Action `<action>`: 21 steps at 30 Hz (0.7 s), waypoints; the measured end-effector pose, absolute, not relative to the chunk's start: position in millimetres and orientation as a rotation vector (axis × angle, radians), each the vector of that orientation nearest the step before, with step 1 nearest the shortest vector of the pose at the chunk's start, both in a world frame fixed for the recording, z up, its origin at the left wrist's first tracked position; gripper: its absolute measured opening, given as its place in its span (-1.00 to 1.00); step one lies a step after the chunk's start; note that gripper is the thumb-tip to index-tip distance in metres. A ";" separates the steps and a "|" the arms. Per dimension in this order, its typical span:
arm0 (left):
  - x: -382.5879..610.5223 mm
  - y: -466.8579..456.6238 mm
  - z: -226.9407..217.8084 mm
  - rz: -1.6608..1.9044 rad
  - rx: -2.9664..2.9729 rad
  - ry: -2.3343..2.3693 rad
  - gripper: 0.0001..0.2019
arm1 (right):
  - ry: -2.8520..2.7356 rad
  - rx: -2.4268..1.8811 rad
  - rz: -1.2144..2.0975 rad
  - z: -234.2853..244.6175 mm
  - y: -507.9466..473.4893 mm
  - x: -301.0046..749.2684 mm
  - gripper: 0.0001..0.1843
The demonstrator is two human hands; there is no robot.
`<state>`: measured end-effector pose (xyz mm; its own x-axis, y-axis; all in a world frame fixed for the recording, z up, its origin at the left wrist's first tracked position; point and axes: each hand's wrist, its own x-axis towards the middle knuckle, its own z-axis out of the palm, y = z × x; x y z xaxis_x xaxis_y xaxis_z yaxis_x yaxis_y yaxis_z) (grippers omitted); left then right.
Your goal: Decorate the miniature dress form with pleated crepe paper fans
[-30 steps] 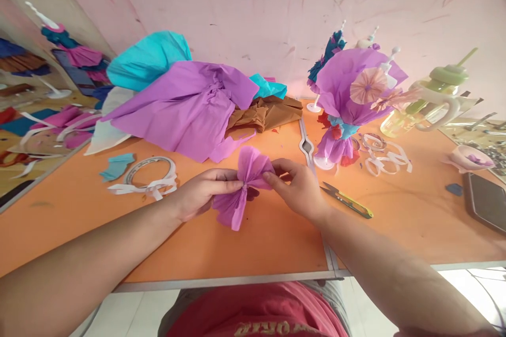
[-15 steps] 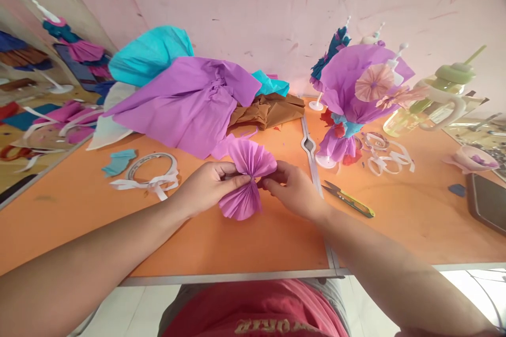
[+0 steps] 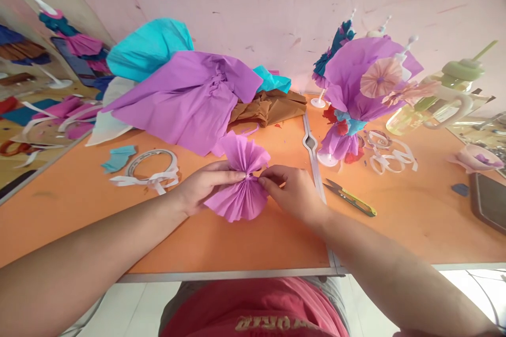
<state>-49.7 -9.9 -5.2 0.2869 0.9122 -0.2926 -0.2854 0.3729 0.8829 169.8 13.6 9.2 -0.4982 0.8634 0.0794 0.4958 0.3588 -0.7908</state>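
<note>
A pleated purple paper fan flower [image 3: 240,179], pinched at its middle, is held over the orange table [image 3: 256,237]. My left hand [image 3: 203,185] grips it from the left, fingers closed at the centre. From the right, my right hand [image 3: 290,189] pinches the same centre with thumb and forefinger. Both halves of the paper are spread into fans, one above and one below the pinch.
Behind lie a heap of purple crepe paper [image 3: 185,100], teal paper [image 3: 148,50] and brown paper [image 3: 269,108]. Yellow-handled snips [image 3: 350,198] lie right of my right hand. A paper-dressed doll [image 3: 356,89], a green-lidded bottle [image 3: 438,97], a tape ring [image 3: 152,166] and a dark tablet [image 3: 488,200] stand around.
The purple paper has been spread from a loose bow into fuller fans above and below the pinch. Both hands stayed at its centre, shifting slightly.
</note>
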 end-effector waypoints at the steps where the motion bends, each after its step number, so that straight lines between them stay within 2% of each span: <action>1: -50.5 -8.6 -5.9 0.947 0.845 0.967 -0.64 | -2.161 -1.175 0.955 9.0 13.4 170.3 -0.80; 7: -53.5 -4.9 -11.6 0.839 1.051 1.069 -0.61 | -2.419 -1.140 0.556 11.9 17.6 175.8 -0.75; 9: -52.5 -5.3 -12.5 0.879 1.060 1.055 -0.62 | -2.356 -1.115 0.660 13.4 20.3 177.1 -0.77; 14: -49.2 -7.1 -8.8 1.072 1.160 1.189 -0.59 | -1.989 -1.020 1.278 12.7 23.8 175.4 -0.67; 17: -46.8 -9.5 -7.0 1.116 1.236 1.223 -0.62 | -1.936 -1.020 1.329 6.9 22.0 170.0 -0.72; 21: -44.0 -11.3 -10.0 1.165 1.170 1.048 -0.67 | -1.812 -1.024 1.411 2.3 18.6 163.9 -0.77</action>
<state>-44.0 -11.3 -10.0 0.1170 0.9931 -0.0069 -0.1110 0.0200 0.9936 163.9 18.6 2.3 -0.5093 0.8605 0.0095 0.2020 0.1302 -0.9707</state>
